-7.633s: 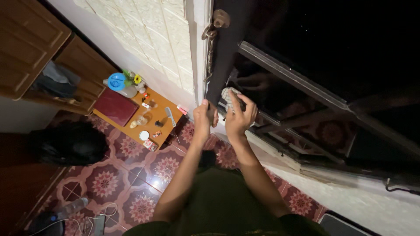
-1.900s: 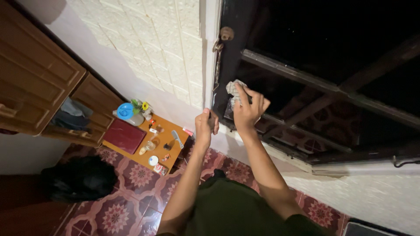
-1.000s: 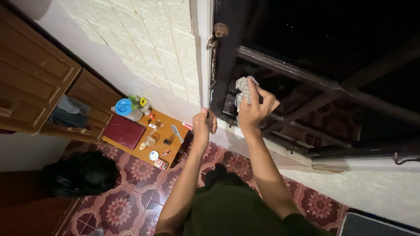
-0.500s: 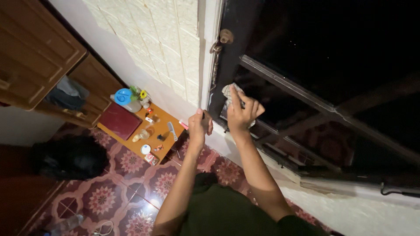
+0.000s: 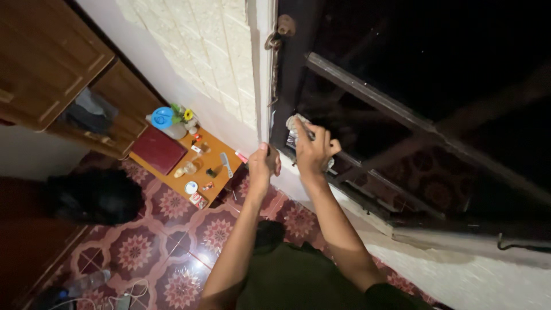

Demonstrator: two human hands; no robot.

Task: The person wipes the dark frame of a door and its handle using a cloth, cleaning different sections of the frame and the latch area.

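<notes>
1. Right hand (image 5: 313, 150) flat against the dark window pane (image 5: 367, 132), fingers spread and pressed onto a pale crumpled cloth (image 5: 295, 127). Pinned under the palm and fingertips rather than pinched, presumably so more of the rag meets the glass at once.

2. Cloth down in the lower left corner of the pane, right next to the dark window frame (image 5: 367, 90) and just above the sill (image 5: 367, 215). Only the top bit poking out past the fingertips (rest hidden under the hand).

3. Left hand (image 5: 263, 165) curled into a loose fist just left of the right one, thumb up, near the frame's edge. Looks closed around something small and dark, maybe a handle or latch part, but too dim to tell what, or whether anything's in there at all. Probably there for bracing.

4. Both forearms reaching up and forward from a dark green shirt (image 5: 293, 275), so standing close to the wall.

5. Rusty hinge or latch hardware (image 5: 278, 34) up on the frame's left side, well above both hands, untouched.

6. Down on the patterned red tile floor (image 5: 172, 229): small orange table (image 5: 215, 172) against the wall, holding a maroon book (image 5: 158, 150), a comb (image 5: 225, 163), a blue fan-like thing (image 5: 163, 117) and small bottles. Well apart from the hands.

7. Black bag (image 5: 94, 195) on the floor by a wooden cabinet (image 5: 51, 57).
</notes>
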